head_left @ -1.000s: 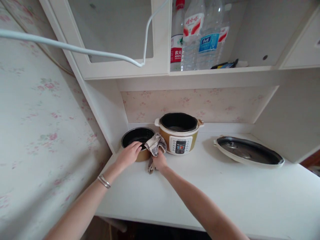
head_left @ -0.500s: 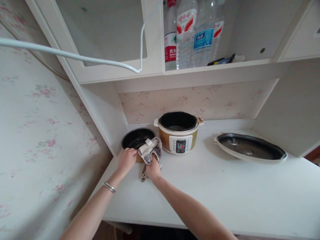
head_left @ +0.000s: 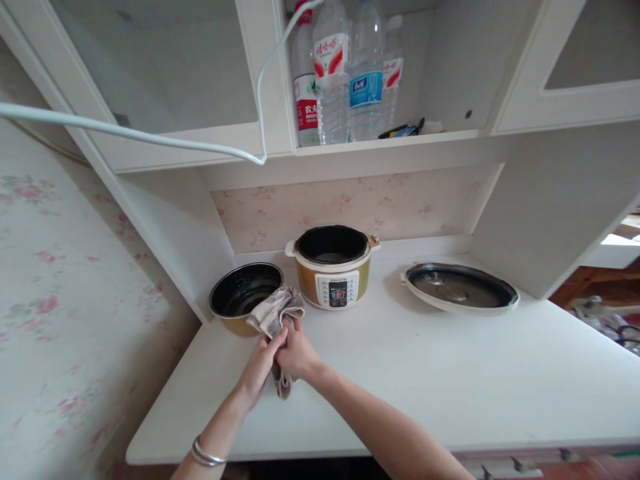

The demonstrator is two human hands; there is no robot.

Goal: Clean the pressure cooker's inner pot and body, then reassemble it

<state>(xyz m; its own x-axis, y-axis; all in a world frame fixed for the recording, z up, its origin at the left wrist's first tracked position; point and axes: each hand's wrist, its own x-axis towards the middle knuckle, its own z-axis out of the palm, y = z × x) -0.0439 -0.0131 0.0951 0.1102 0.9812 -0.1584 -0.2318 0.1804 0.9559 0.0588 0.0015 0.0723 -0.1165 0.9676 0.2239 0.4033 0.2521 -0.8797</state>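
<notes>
From my remote station I log the cloth (head_left: 276,312) as matt, rough-looking fabric, and the pot (head_left: 240,300) as glossy and dark inside with a smooth, gold, metallic-looking outside. I note the cooker (head_left: 309,283) as satin gold with smooth white plastic trim, the lid (head_left: 460,290) as shiny underneath. I record clear, ribbed plastic bottles (head_left: 333,100), polished metal bangles (head_left: 205,455) and a smooth, faintly glossy desk (head_left: 400,373).

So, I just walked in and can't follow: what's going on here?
A person's right hand grips a bunched cloth, and the left hand meets it there, in front of a dark-lined round pot. Beside the pot stands a gold-and-white cooker, uncovered. Farther right, a lid lies dark side up on the white counter.
</notes>
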